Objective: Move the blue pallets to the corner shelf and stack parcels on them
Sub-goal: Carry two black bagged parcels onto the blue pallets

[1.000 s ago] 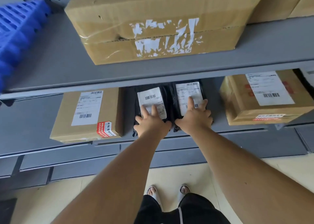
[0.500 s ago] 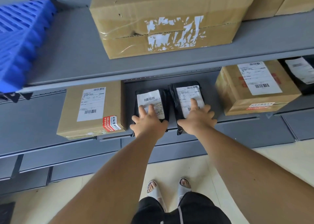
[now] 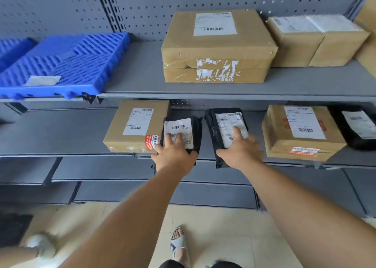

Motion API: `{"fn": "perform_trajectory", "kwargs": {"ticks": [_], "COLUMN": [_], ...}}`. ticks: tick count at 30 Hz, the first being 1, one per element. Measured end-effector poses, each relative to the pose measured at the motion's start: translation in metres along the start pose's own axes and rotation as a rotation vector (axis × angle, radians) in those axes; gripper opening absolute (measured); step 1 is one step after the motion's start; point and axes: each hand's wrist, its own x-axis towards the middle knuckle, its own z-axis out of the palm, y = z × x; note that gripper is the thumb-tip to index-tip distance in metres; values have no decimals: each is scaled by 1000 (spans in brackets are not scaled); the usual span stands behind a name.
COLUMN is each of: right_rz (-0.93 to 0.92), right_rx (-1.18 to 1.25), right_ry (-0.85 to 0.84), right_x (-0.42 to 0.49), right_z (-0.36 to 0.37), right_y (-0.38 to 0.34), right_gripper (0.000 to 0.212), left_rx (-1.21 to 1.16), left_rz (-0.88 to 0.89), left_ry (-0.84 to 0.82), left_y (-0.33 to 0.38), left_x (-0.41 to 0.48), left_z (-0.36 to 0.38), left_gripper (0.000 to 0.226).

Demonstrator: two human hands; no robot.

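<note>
My left hand [image 3: 175,154] lies flat on one black poly parcel [image 3: 183,133], my right hand [image 3: 241,152] flat on its twin [image 3: 225,131]; neither has closed. Both parcels sit one shelf below the blue pallet [image 3: 67,66], off to its right. They look soft, light, slick; I'd pinch the near edges.

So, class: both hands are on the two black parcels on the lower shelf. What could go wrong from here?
1. Each black parcel overhangs the shelf edge and might slip off.
2. The left hand sits close to the brown box and may nudge it.
</note>
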Motion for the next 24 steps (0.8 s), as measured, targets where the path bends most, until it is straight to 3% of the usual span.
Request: {"fn": "perform_trajectory", "kwargs": {"ticks": [10,24], "right_rz": [-338,-756], "right_rx": [-51,-211], "right_ry": [-79,-147], "right_x": [-68,-186], "right_z": [-6,45], "right_y": [-35,-206], "right_gripper": [92,82], "left_rx": [-44,-136], "left_rz": [-223,-633], "left_ry": [161,369], "left_y": [-51,-229], "left_x": [-94,-180], "left_z": [-33,-82], "left_gripper": [71,65]}}
